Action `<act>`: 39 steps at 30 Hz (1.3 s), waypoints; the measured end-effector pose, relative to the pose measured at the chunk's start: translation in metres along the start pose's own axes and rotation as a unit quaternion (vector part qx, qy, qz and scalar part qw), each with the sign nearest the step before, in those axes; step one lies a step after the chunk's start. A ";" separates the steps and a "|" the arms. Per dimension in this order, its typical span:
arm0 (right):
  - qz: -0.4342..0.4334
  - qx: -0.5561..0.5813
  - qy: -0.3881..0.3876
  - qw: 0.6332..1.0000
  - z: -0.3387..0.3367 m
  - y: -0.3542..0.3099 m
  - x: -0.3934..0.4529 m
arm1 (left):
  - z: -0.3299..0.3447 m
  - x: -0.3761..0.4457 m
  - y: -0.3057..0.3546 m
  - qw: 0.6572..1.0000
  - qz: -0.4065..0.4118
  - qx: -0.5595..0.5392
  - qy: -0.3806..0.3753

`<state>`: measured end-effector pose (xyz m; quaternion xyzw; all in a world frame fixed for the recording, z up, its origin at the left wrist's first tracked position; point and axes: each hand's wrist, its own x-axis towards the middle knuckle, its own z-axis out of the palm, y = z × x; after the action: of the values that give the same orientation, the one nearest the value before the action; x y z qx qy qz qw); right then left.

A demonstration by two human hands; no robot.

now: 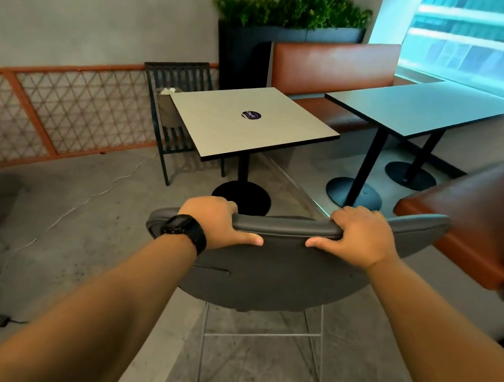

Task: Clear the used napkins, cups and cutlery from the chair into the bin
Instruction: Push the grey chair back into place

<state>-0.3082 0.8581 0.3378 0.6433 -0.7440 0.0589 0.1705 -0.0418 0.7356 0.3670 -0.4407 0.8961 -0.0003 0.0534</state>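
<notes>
I see both of my bare hands gripping the padded top edge of a grey chair, viewed from behind its backrest. My left hand, with a black watch on the wrist, is wrapped over the rim: the fingers curl over the far side and the thumb presses against the near face. My right hand holds the same rim a little further along, fingers over the top, thumb pointing in toward the left thumb. A bare stretch of rim lies between the two thumbs. Thin metal legs show below the backrest, under my grip.

Beyond my hands stands a small square white table with a round dark sticker on it. Past its far left corner is a dark slatted chair; a greyish bin sits on its seat with crumpled white napkins at its top. I cannot make out cups or cutlery there. Beyond and to the right of my right hand is a longer dark table beside an orange-brown bench.
</notes>
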 end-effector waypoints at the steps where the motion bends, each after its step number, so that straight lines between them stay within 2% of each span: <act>1: -0.008 -0.006 0.014 1.000 0.003 0.003 0.003 | 0.000 0.003 0.001 1.000 -0.005 0.003 0.006; 6: -0.061 -0.005 0.097 0.993 0.024 0.031 0.022 | 0.000 0.024 0.016 0.999 -0.035 0.010 0.023; 9: -0.084 0.007 0.118 0.989 0.031 0.053 0.033 | 0.002 0.035 0.033 0.998 -0.053 0.015 0.041; 15: -0.128 0.057 0.135 0.981 0.052 0.118 0.069 | -0.002 0.076 0.081 0.994 -0.094 0.016 0.054; 21: -0.151 0.078 0.152 0.974 0.070 0.154 0.108 | -0.008 0.120 0.098 0.990 -0.126 0.019 0.051; 29: -0.180 0.086 0.179 0.963 0.105 0.184 0.185 | -0.016 0.193 0.096 0.986 -0.159 0.021 0.050; 39: -0.188 0.084 0.170 0.964 0.152 0.219 0.296 | -0.021 0.303 0.078 0.984 -0.175 0.006 0.043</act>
<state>-0.5831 0.5698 0.3223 0.7639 -0.5624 0.1967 0.2480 -0.2885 0.5428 0.3549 -0.5897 0.8068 -0.0336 0.0164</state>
